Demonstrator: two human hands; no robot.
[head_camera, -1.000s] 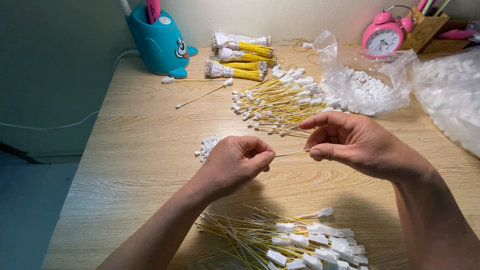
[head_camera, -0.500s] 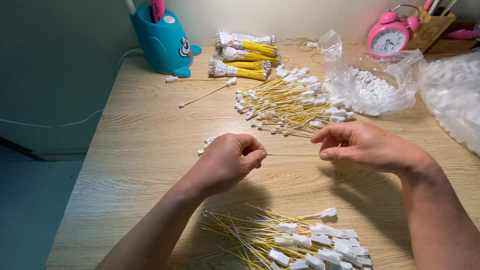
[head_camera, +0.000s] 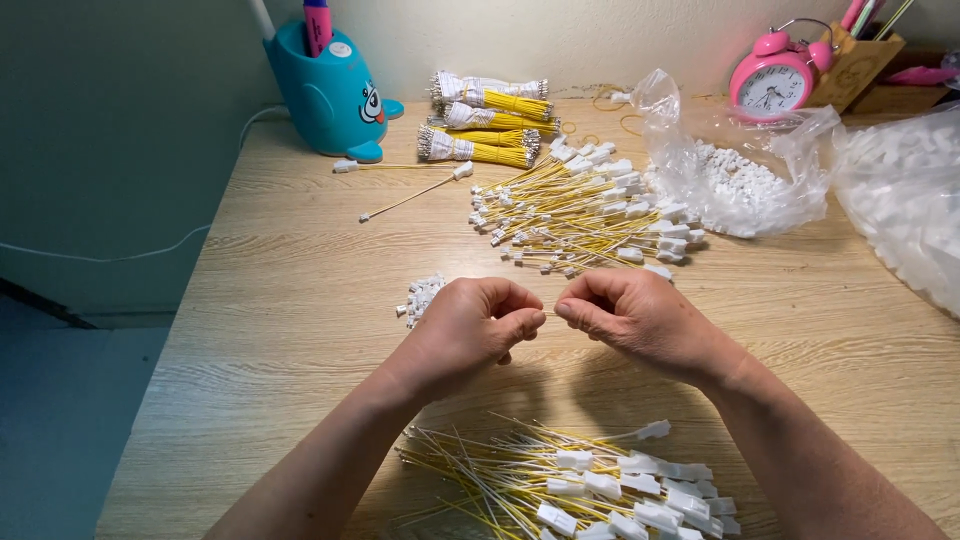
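Nearest lies a loose heap of yellow wires with white plugs (head_camera: 590, 485) on the wooden tabletop (head_camera: 280, 330). Above it the left hand (head_camera: 470, 325) and right hand (head_camera: 635, 315) meet fingertip to fingertip, both curled and pinching a thin wire (head_camera: 549, 312) between them, barely visible. Just left of the left hand sits a small pile of white plugs (head_camera: 420, 297). Farther off lie more plugged wires (head_camera: 580, 215), tied bundles (head_camera: 485, 130), plastic bags (head_camera: 740, 180), a blue pen holder (head_camera: 330, 95) and a pink clock (head_camera: 770, 85).
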